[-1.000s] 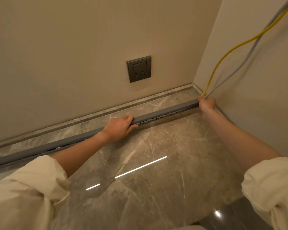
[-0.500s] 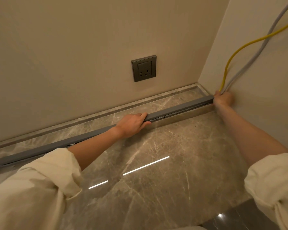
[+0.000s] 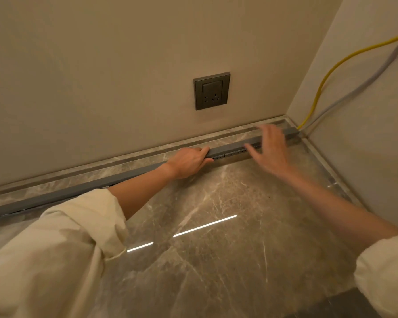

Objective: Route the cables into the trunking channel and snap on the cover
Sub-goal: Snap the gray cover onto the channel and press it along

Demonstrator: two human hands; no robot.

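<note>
A long grey trunking channel [image 3: 230,148] with its cover lies on the marble floor along the back wall, running from the far left to the right corner. My left hand [image 3: 189,162] grips it near the middle, fingers over its top and thumb at the front. My right hand [image 3: 270,146] hovers over the channel's right part with fingers spread, blurred by motion. A yellow cable [image 3: 324,81] and a grey cable [image 3: 363,84] come down the right wall and enter the channel's end in the corner.
A dark wall socket [image 3: 211,90] sits on the back wall above the channel. A stone skirting strip [image 3: 124,160] runs along the wall base. The polished marble floor [image 3: 228,249] reflects a ceiling light strip.
My right hand has left the channel's end in the corner and moved left, fingers now spread above the channel. My left hand keeps its grip near the middle.
</note>
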